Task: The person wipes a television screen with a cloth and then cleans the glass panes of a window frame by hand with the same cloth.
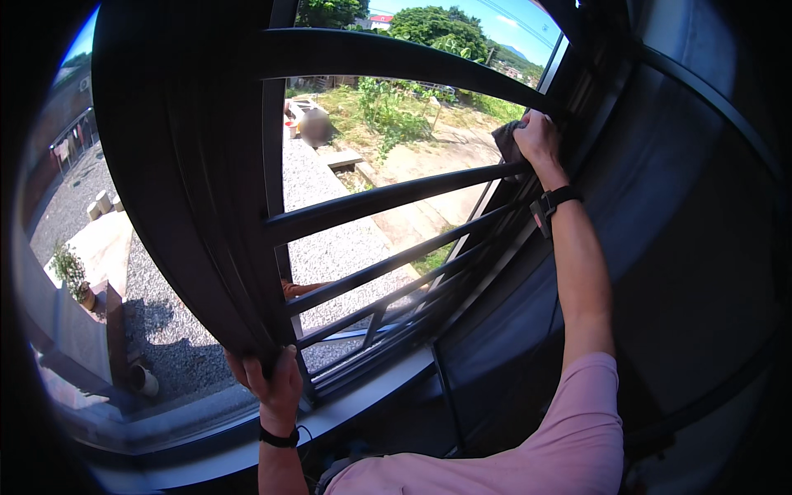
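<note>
My right hand (541, 142) holds a dark grey cloth (507, 141) against the right side of a dark window frame (572, 102). The cloth sits just above the right end of a dark horizontal bar (396, 193). Part of it is hidden behind my fingers. Lower left, my left hand (270, 382) grips the bottom part of a wide, dark vertical post (192, 185), thumb on one side and fingers on the other. Black bands with small devices are strapped around my wrists.
Several more bars (371, 275) cross the opening lower down. A pale sill (365, 402) runs beneath the window. A glass pane (179, 322) lies left of the post. Outside are gravel (328, 260), plants (396, 117) and a potted plant (74, 272). Dark curtain-like fabric (656, 204) hangs at right.
</note>
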